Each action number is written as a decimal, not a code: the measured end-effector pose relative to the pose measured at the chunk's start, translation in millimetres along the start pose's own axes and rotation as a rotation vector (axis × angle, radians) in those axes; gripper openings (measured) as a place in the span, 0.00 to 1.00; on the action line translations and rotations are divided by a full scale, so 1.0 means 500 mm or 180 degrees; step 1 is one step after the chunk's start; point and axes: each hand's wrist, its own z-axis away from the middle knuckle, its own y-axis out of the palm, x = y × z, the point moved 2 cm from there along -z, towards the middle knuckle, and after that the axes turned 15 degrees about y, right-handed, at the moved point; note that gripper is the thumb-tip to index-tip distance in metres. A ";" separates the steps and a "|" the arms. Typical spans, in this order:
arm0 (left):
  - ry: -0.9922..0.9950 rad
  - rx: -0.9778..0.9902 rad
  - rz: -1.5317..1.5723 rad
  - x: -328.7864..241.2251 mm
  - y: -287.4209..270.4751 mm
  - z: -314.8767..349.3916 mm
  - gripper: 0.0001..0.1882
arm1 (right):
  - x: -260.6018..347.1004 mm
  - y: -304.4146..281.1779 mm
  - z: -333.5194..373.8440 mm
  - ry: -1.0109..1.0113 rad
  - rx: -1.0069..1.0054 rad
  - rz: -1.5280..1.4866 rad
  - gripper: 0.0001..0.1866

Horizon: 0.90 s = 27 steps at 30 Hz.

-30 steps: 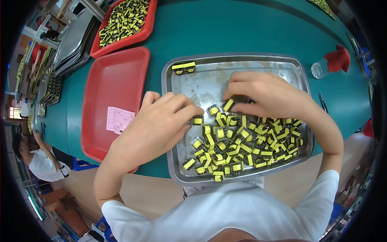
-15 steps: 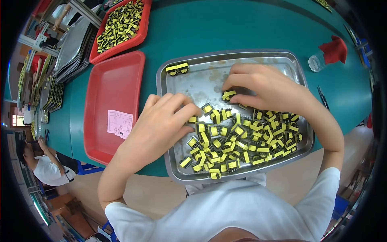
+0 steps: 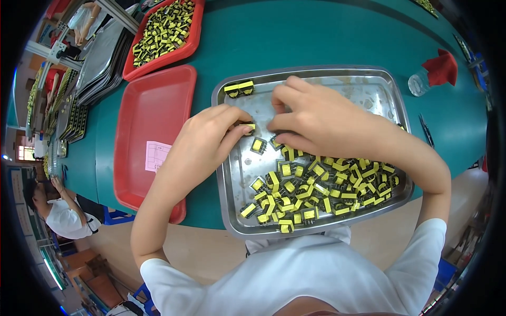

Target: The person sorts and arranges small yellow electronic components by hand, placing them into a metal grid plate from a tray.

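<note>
A shallow metal tray [image 3: 363, 89] holds a heap of small yellow-and-black transformers [image 3: 327, 184], piled in its near half. At the tray's left side my left hand [image 3: 213, 131] pinches one transformer [image 3: 247, 127] between thumb and fingers. My right hand [image 3: 311, 118] is over the middle of the tray, its fingers curled; anything inside them is hidden. By its thumb tip lies another transformer [image 3: 274, 142], partly covered. A loose transformer [image 3: 258, 146] rests between the two hands. Two transformers [image 3: 239, 89] stand side by side in the far left corner.
Left of the tray is a red plastic tray [image 3: 153, 110] with a pink paper slip [image 3: 157, 156]. Behind it, a red tray [image 3: 196, 37] is full of transformers. Dark stacked trays [image 3: 103, 63] stand farther left. At right are tweezers [image 3: 426, 130], a clear container [image 3: 418, 84] and red cloth [image 3: 441, 67].
My left hand has moved away from me, off the heap, with a transformer pinched. My right hand has shifted left, closer to it. The view has shifted slightly.
</note>
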 end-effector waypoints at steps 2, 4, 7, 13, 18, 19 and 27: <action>-0.0170 -0.0004 0.0188 0.003 0.005 -0.005 0.09 | 0.000 0.009 -0.006 -0.0103 -0.0088 -0.0135 0.12; -0.0257 -0.0095 0.0421 0.012 0.012 -0.010 0.10 | -0.001 0.005 -0.010 -0.0212 -0.0178 -0.0268 0.11; 0.0318 -0.0222 -0.0089 0.009 0.009 -0.015 0.10 | -0.008 -0.034 -0.010 0.0008 -0.0010 -0.0657 0.09; 0.0981 -0.0303 -0.0634 -0.022 0.031 -0.072 0.17 | -0.060 -0.092 0.014 0.0767 0.0027 -0.0731 0.07; 0.1204 -0.0087 -0.1322 -0.036 0.078 -0.119 0.18 | -0.065 -0.055 0.049 0.0787 -0.0157 0.0055 0.10; 0.1138 0.0046 -0.1284 -0.038 0.078 -0.121 0.17 | -0.063 -0.059 0.050 0.0848 -0.0120 -0.0103 0.11; 0.1116 0.0407 -0.0808 -0.042 0.048 -0.115 0.13 | -0.077 -0.041 0.061 0.0697 -0.0298 -0.0323 0.16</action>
